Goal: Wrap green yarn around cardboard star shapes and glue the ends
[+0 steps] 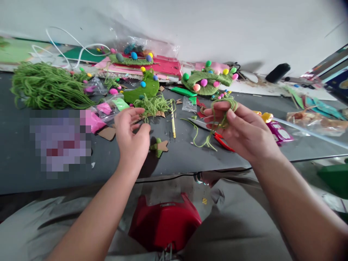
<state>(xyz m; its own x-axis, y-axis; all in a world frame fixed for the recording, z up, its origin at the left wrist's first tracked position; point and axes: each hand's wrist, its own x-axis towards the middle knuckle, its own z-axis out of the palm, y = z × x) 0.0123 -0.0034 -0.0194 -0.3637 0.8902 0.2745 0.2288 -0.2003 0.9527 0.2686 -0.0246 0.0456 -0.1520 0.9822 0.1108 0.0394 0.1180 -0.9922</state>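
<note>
**Loose green yarn (232, 104) hangs near the scissors (224, 142)**

My right hand (246, 132) is closed on the green yarn, and its loops are pinched between my thumb and fingers, above the grey table (108, 166). Several ends hang down beside the scissors; whether they touch the blades, I cannot tell. My left hand (133, 134) is open, with the fingers a little bent, and I see nothing in it. It is near the curly yarn heap (153, 105) and the cardboard star (163, 146), which is partly wound with green.

If my thumb becomes loose, I think the loops could slip off and make a tangle. If the ends are pulled sideways, they might catch on the scissors. A careless left wrist could push the star towards the table's front edge.
</note>
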